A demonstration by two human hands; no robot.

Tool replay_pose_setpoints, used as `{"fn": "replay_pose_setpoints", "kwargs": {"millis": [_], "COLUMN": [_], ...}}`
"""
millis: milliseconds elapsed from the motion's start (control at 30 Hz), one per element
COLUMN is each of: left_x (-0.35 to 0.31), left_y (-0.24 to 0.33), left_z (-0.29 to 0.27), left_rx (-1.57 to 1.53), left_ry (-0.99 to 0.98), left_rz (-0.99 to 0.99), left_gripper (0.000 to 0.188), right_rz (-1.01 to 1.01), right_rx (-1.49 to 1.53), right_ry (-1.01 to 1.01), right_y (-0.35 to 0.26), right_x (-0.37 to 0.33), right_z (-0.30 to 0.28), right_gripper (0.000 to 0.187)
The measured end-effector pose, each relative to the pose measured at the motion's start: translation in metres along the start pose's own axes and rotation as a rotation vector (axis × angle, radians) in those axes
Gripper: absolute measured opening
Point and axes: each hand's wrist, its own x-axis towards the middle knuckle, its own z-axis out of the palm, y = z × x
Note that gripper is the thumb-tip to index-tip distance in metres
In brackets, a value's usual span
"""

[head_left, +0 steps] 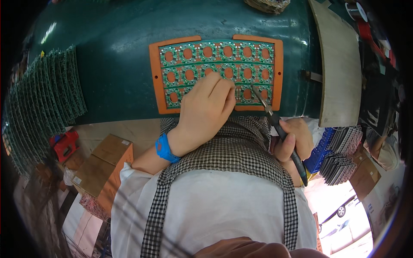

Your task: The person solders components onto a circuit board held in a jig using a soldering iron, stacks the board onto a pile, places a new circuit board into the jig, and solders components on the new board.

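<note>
A green circuit board panel point(196, 64) lies in an orange frame point(278, 56) on the table, with rows of oval openings showing orange beneath. My left hand point(208, 101) rests over the panel's lower middle, fingers curled down and pressed together. Its fingertips are hidden, so what they pinch, if anything, does not show. My right hand point(297, 139) is closed round the dark handle of what look like slim-nosed pliers point(262, 102). Their metal tip reaches the lower right part of the panel, right of my left hand.
Many green circuit panels point(47, 94) stand in a row at the left. On the right are a pale board point(340, 64), a wire spool point(357, 11) and a blue rack point(320, 150) with grey stacked parts. A cardboard box point(105, 157) sits below the table's left edge.
</note>
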Motion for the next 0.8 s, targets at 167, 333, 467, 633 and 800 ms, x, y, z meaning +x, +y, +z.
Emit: {"fn": "replay_pose_setpoints", "kwargs": {"millis": [167,333,467,633,800], "left_x": [0.012,0.011,0.018,0.026,0.021], "left_y": [-0.004,-0.003,-0.002,-0.002,-0.003], "left_z": [0.008,0.007,0.001,-0.006,-0.002], "left_rx": [0.033,0.025,0.147,0.116,0.080], "left_ry": [0.018,-0.028,0.037,0.020,-0.014], "left_rz": [-0.030,-0.063,0.020,-0.033,-0.014], "left_gripper": [0.013,0.014,0.013,0.014,0.014], "right_rz": [0.053,0.013,0.033,0.039,0.067], "right_rx": [-0.039,-0.031,-0.024,-0.027,-0.004], "right_ry": [-0.067,-0.137,-0.141,-0.133,-0.135], "right_y": [0.002,0.005,0.006,0.007,0.008], "right_x": [0.016,0.021,0.024,0.032,0.031], "right_z": [0.006,0.008,0.007,0.006,0.003], "right_gripper": [0.016,0.015,0.014,0.014,0.014]}}
